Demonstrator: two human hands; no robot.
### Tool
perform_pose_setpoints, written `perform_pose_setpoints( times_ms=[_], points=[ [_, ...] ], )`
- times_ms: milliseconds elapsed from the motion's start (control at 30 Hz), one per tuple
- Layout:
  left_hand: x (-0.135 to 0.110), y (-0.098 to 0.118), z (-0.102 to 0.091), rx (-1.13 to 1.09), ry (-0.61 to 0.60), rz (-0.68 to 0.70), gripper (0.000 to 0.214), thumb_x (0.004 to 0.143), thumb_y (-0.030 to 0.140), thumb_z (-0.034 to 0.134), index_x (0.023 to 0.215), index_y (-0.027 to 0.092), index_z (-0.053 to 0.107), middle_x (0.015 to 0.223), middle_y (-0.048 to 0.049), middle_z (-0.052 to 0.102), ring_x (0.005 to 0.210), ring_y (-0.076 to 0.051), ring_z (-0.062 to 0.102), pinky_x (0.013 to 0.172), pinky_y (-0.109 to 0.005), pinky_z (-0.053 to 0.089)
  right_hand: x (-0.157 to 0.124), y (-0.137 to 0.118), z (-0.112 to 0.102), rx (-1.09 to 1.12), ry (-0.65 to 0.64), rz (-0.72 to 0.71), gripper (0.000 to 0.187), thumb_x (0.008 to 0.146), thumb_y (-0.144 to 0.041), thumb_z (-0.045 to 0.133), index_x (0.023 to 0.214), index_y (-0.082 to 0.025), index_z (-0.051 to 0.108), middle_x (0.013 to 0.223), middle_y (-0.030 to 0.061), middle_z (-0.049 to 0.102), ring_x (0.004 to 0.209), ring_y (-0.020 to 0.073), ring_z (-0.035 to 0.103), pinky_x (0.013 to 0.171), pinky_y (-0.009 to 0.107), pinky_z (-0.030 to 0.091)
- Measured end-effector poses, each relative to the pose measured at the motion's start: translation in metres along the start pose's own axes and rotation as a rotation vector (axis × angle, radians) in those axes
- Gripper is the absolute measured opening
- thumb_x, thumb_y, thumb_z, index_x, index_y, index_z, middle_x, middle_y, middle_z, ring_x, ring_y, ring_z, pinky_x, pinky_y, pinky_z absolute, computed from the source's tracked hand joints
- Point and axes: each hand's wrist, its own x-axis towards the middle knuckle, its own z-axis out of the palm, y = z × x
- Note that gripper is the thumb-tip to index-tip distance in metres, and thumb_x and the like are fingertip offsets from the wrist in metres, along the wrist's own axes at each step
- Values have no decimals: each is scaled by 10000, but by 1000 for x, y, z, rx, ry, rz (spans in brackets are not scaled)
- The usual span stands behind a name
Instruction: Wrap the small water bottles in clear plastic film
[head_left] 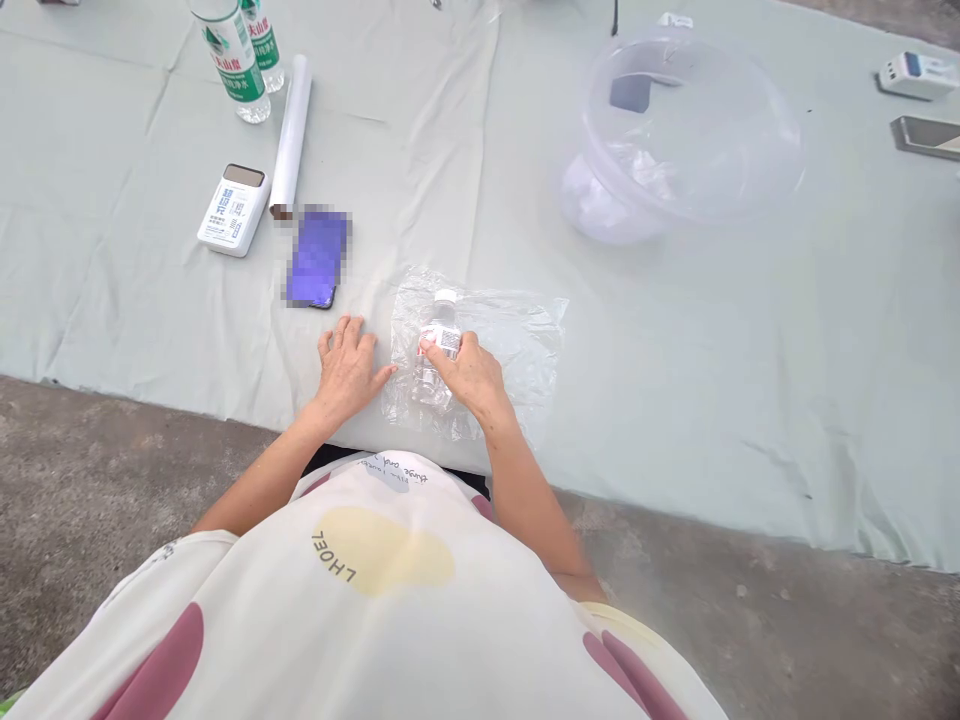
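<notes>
With the fingers of your right hand [471, 376] curled onto the small clear bottle [439, 342] on the crinkled plastic film [521, 335], and your left hand [346, 368] lying flat, open and empty at that film's edge, the unpinned film could slide and the bottle roll away.

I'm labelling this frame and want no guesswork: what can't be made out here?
Head view:
Phone screen: blurred out.
Water bottles: tops cut off by the top edge.
Small bottle: label too small to read; the right hand covers its lower part, so the grip is unclear.
Bowl contents: hazy behind its clear wall.
</notes>
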Motion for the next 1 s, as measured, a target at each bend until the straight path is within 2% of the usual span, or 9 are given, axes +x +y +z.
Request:
perform_pose_setpoints(
  times_ms=[200, 333, 400, 500, 600, 700, 767, 833, 1000],
  points=[
    [-30, 18, 20, 15, 43, 33, 89, 863, 233, 620, 868, 145, 632, 1444, -246, 474, 1420, -393, 348, 1058, -568, 308, -1, -8, 6, -140, 23, -39, 610, 838, -803, 396, 965, -209, 448, 813, 93, 655, 739, 280, 628, 639, 354, 416],
    [-35, 23, 21, -12, 59, 37, 96, 880, 176, 571, 792, 160, 604, 1420, -218, 509, 1391, -374, 382, 1028, -544, 328, -5, -9, 1, -143, 3, -54, 651, 860, -788, 384, 1060, -177, 491, 825, 103, 675, 736, 285, 641, 629, 355, 432],
    [-36, 24, 18, -66, 54, 21, 85, 885, 181, 555, 808, 177, 590, 1312, -178, 597, 1287, -344, 481, 971, -499, 372, -8, -10, -4, -154, -6, -53, 683, 868, -783, 375, 1119, -163, 515, 841, 106, 685, 754, 287, 649, 642, 358, 442],
    [-37, 25, 13, -207, -25, -29, 95, 913, 210, 493, 847, 200, 560, 995, -100, 689, 969, -255, 610, 815, -392, 429, -9, -11, -13, -205, 59, -69, 614, 916, -690, 406, 1206, -169, 550, 914, 101, 705, 834, 286, 661, 699, 368, 456],
    [-39, 28, 10, -398, -132, -136, 116, 939, 276, 444, 877, 221, 525, 718, -11, 630, 693, -192, 587, 662, -321, 418, -1, -17, -21, -267, 196, -259, 390, 994, -409, 408, 1291, -207, 560, 1098, 90, 691, 953, 260, 641, 751, 364, 462],
    [-42, 30, 9, -569, -174, -217, 102, 930, 307, 446, 879, 236, 498, 600, 46, 565, 583, -162, 554, 620, -294, 409, 18, -29, -22, -391, 197, -591, 442, 963, -128, 360, 1325, -263, 575, 1351, 83, 575, 1098, 256, 569, 742, 345, 455],
    [-43, 31, 10, -644, -163, -223, 82, 914, 296, 453, 871, 238, 492, 595, 56, 565, 565, -149, 549, 620, -287, 417, 35, -40, -19, -517, 105, -762, 506, 916, -36, 367, 1276, -285, 621, 1465, 67, 479, 1139, 271, 524, 724, 344, 440],
    [-44, 32, 12, -701, -144, -210, 62, 898, 285, 463, 881, 237, 500, 632, 53, 588, 567, -140, 553, 611, -279, 425, 51, -52, -15, -626, 6, -866, 449, 887, -12, 421, 1135, -269, 692, 1472, 55, 470, 1119, 275, 511, 718, 342, 424],
    [-46, 35, 13, -682, -79, -186, 60, 861, 261, 504, 863, 232, 556, 705, 39, 623, 612, -124, 561, 598, -253, 429, 70, -71, -16, -768, -95, -870, 296, 806, 27, 467, 761, -173, 680, 1050, 126, 651, 1002, 266, 524, 704, 342, 379]
  ],
)
